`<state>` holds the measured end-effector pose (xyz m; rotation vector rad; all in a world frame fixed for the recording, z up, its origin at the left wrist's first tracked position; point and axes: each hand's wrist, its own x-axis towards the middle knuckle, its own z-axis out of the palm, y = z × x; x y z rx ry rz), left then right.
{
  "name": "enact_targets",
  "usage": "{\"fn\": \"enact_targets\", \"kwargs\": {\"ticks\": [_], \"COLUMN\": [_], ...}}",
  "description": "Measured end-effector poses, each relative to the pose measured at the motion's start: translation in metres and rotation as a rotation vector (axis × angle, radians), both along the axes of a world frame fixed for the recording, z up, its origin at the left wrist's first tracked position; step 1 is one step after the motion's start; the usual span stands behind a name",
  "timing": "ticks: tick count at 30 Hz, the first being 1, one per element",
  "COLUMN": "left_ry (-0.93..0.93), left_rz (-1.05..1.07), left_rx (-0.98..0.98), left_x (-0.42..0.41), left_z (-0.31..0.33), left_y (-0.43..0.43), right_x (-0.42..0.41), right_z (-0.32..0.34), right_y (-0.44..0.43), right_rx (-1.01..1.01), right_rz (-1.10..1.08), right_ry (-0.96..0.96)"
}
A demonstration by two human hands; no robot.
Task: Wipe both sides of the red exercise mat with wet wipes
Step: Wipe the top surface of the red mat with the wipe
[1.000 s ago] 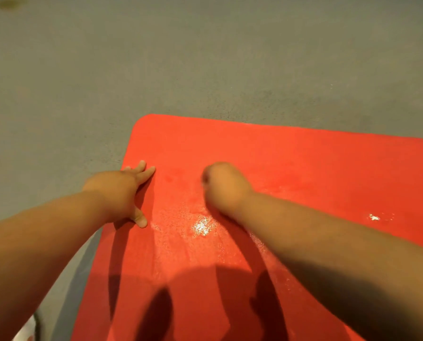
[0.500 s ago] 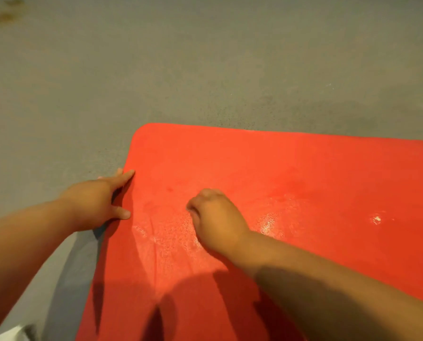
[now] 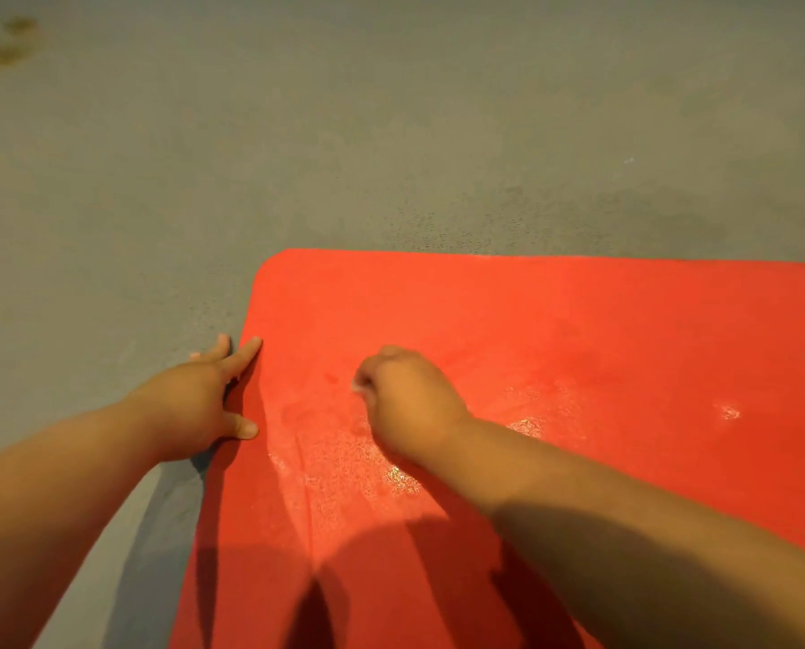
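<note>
1. Lying flat on the grey floor (image 3: pixel 391 133): the red exercise mat (image 3: pixel 555 330), with its rounded far-left corner in view. The surface is mostly matte red. A glossy wet patch (image 3: pixel 400 480) sits just beside the right wrist, and more sheen shows toward the mat's right side.
2. A faint crease runs from near the mat's left edge down toward its near edge.
3. The right hand (image 3: pixel 409 405) is on the mat, inboard of the far-left corner, with its fingers curled tight into a fist. A pale scrap of wet wipe (image 3: pixel 357 385) pokes out at the knuckles, so the hand is clamped on it.
4. The left hand (image 3: pixel 190 405) lies flat at the mat's left edge, fingers straight and spread. The index finger and thumb tip are on the mat, and the other fingers are on the floor.
5. Hidden or cut off:
   - Most of the wipe is inside the fist, so its size and fold are unreadable.
   - The frame cuts off the mat's right and near edges.
   - Both forearms and dark shadows cover the near part of the mat.
   - The underside is not visible.
6. Around the mat: a brownish stain (image 3: pixel 9 42) marks the floor at far left, well apart from the mat, and faint darker blotches show on the floor beyond the mat's far edge.
</note>
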<state>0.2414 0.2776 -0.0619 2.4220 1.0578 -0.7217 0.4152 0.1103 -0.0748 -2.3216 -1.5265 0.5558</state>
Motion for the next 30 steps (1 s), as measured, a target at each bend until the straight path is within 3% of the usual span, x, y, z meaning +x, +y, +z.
{"fn": "enact_targets", "kwargs": {"ticks": [1, 3, 7, 9, 12, 15, 17, 19, 22, 24, 26, 30], "left_ry": [-0.007, -0.007, 0.056, 0.11, 0.173, 0.188, 0.178, 0.181, 0.188, 0.19, 0.188, 0.187], "left_rz": [0.002, 0.005, -0.015, -0.033, -0.069, -0.072, -0.072, -0.08, -0.069, -0.043, -0.036, -0.022], "left_rx": [0.002, 0.001, -0.004, -0.009, 0.024, 0.048, 0.059, 0.076, 0.078, 0.049, 0.034, 0.026], "left_x": [0.0, -0.001, 0.007, 0.014, 0.023, 0.025, 0.025, 0.026, 0.026, 0.026, 0.026, 0.025], "left_z": [-0.001, -0.001, 0.001, 0.003, 0.006, 0.006, 0.009, 0.011, 0.011, 0.01, 0.01, 0.009], "left_y": [0.0, 0.001, 0.004, 0.007, 0.01, 0.01, 0.01, 0.009, 0.009, 0.01, 0.011, 0.013], "right_x": [0.002, 0.041, 0.156, 0.157, 0.09, 0.019, 0.032, 0.084, 0.174, 0.176, 0.135, 0.049], "right_z": [-0.001, -0.002, 0.0, 0.001, -0.007, -0.006, -0.002, 0.0, 0.005, 0.004, -0.003, -0.01], "right_y": [0.003, 0.005, -0.011, -0.01, 0.013, 0.024, 0.023, 0.016, -0.007, -0.009, 0.007, 0.025], "right_rx": [0.013, 0.025, -0.062, -0.075, 0.026, 0.009, 0.006, -0.031, -0.081, -0.038, 0.041, 0.063], "right_rz": [0.083, -0.003, -0.563, -0.683, -0.467, 0.096, 0.253, 0.056, -0.536, -0.703, -0.589, 0.097], "right_ry": [0.009, -0.014, -0.128, -0.123, -0.053, -0.024, -0.065, -0.12, -0.169, -0.115, -0.044, -0.082]}}
